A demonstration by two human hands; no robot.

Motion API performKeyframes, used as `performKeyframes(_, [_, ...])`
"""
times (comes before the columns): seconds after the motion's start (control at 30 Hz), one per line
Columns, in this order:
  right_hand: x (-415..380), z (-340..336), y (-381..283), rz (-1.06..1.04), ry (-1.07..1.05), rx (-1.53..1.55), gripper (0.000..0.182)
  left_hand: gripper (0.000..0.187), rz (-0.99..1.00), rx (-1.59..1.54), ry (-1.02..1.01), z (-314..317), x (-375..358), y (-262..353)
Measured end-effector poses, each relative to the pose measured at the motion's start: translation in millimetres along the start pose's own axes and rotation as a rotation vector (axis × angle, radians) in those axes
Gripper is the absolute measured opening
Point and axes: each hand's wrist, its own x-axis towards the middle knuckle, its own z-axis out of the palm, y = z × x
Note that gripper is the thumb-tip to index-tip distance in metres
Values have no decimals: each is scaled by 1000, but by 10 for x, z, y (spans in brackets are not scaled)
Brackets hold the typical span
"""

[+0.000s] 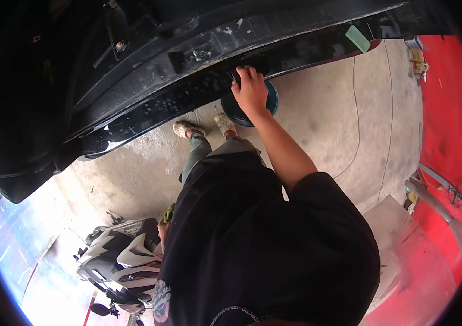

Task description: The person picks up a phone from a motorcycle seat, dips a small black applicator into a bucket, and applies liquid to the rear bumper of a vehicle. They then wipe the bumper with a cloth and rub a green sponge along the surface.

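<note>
Black bumper (pixel 204 87): top middle, long way slants lower left to upper right | right hand (pixel 251 93): bent fingers touch it, can't tell if gripping | left hand (pixel 162 229), lower left: fingers round green cloth (pixel 169 213)

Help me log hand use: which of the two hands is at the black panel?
The right hand: it is up at the black panel, whereas the left hand is down beside the person's body, by a green item.
</note>
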Motion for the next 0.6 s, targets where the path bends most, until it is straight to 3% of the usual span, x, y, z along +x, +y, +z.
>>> performKeyframes(0.13, [14, 7, 37, -39, 0, -31, 48, 39, 16, 42, 3, -42, 78, -110])
performKeyframes(0.27, [-220, -54, 107, -43, -63, -30, 49, 36, -112, -24, 18, -72, -302, 752])
performKeyframes(0.37, [-76, 6, 116, -96, -9, -20, 48, 38, -51, -56, 6, -49, -211, 569])
performKeyframes(0.43, [85, 45, 37, -66, -17, -11, 48, 39, 0, 4, -8, -23, 57, 70])
performKeyframes(0.6, [-141, -37, 97, -28, -49, 9, 48, 39, 10, 62, -1, -138, 123, 80])
